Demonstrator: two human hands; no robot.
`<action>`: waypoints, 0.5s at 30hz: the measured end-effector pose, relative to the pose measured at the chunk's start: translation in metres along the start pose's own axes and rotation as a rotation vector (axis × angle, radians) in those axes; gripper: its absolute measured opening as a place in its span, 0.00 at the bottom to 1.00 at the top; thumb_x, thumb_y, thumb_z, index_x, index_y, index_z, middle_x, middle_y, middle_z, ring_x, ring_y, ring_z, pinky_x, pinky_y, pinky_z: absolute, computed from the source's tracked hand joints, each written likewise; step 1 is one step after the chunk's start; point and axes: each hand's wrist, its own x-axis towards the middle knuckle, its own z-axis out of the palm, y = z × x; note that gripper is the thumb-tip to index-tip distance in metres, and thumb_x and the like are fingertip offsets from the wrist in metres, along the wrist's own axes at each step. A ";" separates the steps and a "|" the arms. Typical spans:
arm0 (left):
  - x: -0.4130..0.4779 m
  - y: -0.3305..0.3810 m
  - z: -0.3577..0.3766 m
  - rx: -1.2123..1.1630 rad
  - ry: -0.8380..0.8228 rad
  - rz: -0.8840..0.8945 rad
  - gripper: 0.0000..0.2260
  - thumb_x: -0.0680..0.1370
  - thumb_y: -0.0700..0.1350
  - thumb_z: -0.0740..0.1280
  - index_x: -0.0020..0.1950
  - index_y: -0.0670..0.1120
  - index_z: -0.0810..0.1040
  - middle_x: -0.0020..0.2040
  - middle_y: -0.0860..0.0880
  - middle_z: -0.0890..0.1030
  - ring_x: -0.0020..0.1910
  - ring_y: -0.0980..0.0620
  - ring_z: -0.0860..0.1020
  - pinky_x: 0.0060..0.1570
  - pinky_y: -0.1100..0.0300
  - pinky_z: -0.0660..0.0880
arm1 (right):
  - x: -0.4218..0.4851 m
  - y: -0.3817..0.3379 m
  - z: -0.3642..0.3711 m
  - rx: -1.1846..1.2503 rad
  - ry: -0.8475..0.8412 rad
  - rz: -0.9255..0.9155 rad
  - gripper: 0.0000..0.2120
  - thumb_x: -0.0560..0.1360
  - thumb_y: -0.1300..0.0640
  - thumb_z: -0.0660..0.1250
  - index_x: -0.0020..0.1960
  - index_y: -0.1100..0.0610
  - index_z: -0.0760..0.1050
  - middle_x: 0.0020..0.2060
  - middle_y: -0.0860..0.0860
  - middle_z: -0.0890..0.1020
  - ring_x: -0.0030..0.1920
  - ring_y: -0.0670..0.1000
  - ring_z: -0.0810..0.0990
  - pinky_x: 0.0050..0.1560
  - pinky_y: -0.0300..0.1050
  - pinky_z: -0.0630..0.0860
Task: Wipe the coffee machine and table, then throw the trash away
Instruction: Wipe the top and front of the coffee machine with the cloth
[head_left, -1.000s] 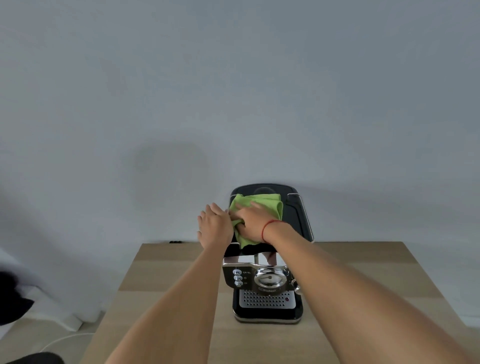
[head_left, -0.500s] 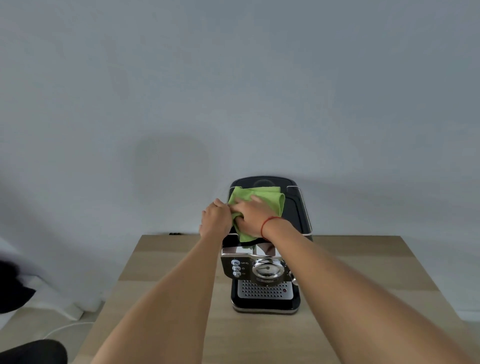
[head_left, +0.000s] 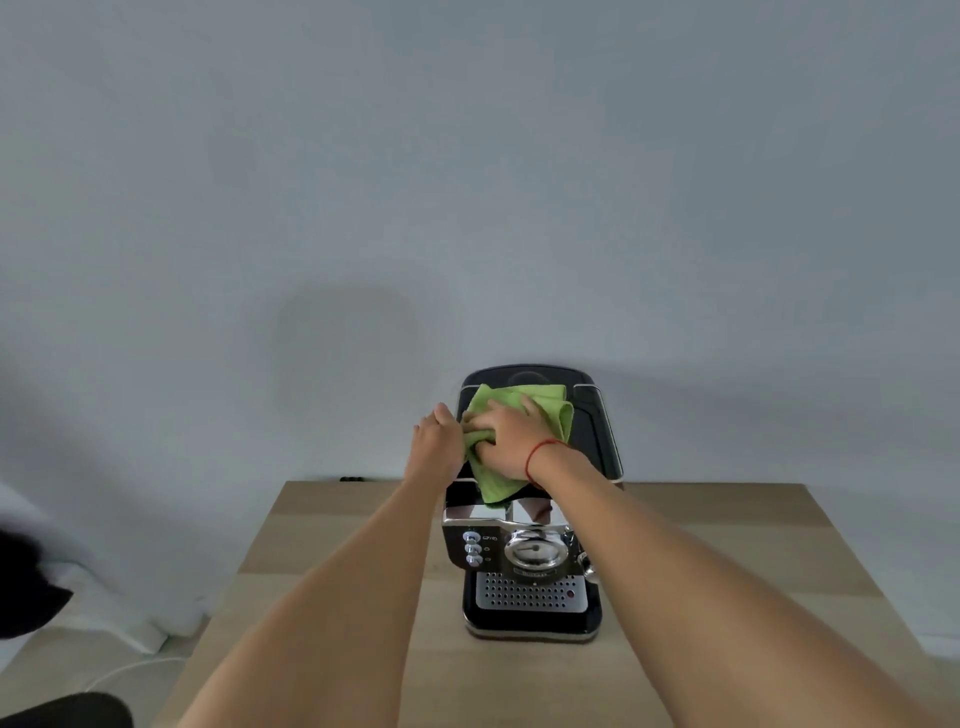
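Note:
A black and chrome coffee machine (head_left: 530, 571) stands on a light wooden table (head_left: 337, 545), its back close to the wall. A green cloth (head_left: 519, 410) lies spread over the machine's top, one corner hanging down over the front. My right hand (head_left: 511, 441), with a red string at the wrist, presses flat on the cloth and bunches it. My left hand (head_left: 436, 441) rests against the machine's upper left edge, fingers curled, touching the cloth's left side. No trash is in view.
A plain grey wall rises directly behind the table. On the floor at the left lie a white cable (head_left: 130, 670) and a white object (head_left: 104, 597). A dark shape (head_left: 31, 592) sits at the left edge, another at the bottom left corner.
The view has tilted down a little, so the machine sits higher in frame. My right hand has slid the cloth slightly toward the back of the machine's top. My left hand's fingers have curled.

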 end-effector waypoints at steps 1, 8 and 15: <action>0.001 0.001 -0.001 0.013 -0.037 0.014 0.22 0.82 0.47 0.43 0.62 0.39 0.71 0.65 0.38 0.73 0.65 0.40 0.69 0.67 0.44 0.64 | -0.002 0.000 -0.002 0.075 0.059 0.021 0.20 0.74 0.58 0.58 0.59 0.41 0.76 0.63 0.45 0.77 0.71 0.50 0.65 0.75 0.52 0.52; 0.018 0.010 0.005 -0.014 -0.124 -0.056 0.29 0.81 0.58 0.44 0.72 0.41 0.68 0.70 0.41 0.71 0.69 0.42 0.68 0.71 0.46 0.62 | -0.004 0.041 -0.005 -0.023 0.139 0.320 0.30 0.76 0.43 0.57 0.75 0.48 0.55 0.77 0.54 0.52 0.77 0.55 0.45 0.76 0.56 0.46; 0.037 -0.002 0.011 -0.045 -0.068 -0.143 0.29 0.82 0.56 0.43 0.74 0.39 0.65 0.70 0.39 0.70 0.69 0.41 0.68 0.71 0.47 0.61 | 0.017 0.022 -0.006 -0.057 0.136 0.061 0.20 0.77 0.53 0.56 0.69 0.47 0.69 0.73 0.47 0.65 0.77 0.51 0.52 0.76 0.52 0.44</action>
